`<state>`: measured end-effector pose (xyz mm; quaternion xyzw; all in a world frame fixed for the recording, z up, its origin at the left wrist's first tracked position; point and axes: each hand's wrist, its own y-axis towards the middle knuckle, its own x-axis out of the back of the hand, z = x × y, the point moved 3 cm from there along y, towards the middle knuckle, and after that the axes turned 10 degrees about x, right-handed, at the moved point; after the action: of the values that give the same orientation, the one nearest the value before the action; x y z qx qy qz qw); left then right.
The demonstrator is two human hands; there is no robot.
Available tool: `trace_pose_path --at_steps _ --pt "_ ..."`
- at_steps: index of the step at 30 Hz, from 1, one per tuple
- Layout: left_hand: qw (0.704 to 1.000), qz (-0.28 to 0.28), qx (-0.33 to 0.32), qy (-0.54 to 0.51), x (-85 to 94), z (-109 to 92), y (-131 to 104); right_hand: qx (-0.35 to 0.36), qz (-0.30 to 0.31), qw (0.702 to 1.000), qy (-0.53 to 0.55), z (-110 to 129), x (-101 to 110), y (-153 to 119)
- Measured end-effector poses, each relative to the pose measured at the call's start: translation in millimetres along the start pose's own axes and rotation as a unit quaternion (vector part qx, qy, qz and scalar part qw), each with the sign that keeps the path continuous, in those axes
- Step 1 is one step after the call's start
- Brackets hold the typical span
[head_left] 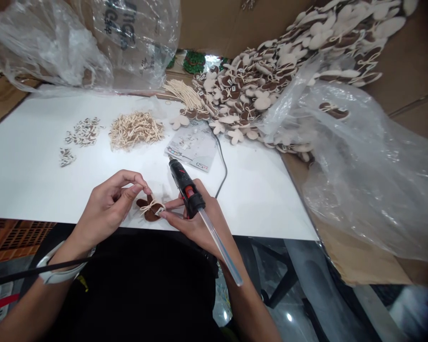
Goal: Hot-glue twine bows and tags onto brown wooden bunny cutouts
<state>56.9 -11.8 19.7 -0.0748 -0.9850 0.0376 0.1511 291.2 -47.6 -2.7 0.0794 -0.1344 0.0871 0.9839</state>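
Observation:
A brown felt piece (151, 214) with rounded lobes, a cream string bow (148, 206) and a small white label (160, 211) is at the table's front edge. My left hand (116, 199) pinches the upper lobe of the piece between thumb and fingertips. From the right, my right hand (196, 216) grips the piece near its label with thumb and finger. A black glue gun (185, 185) rests in that same hand, nozzle pointing away from me, with a clear glue stick (219, 247) sticking out of its back.
On the white table (264, 199) lie a pile of cream bows (136, 130), small labels (83, 131) and a printed sheet (194, 145) beside a black cable (224, 166). Many felt pieces (249, 90) heap at the back right, near plastic bags (371, 156).

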Motion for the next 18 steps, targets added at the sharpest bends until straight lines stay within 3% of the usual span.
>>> trace_pose_path --at_steps 18 --pt "0.999 0.006 0.003 -0.042 -0.6 2.0 0.4 -0.007 -0.002 1.0 0.009 0.0 -0.2 -0.2"
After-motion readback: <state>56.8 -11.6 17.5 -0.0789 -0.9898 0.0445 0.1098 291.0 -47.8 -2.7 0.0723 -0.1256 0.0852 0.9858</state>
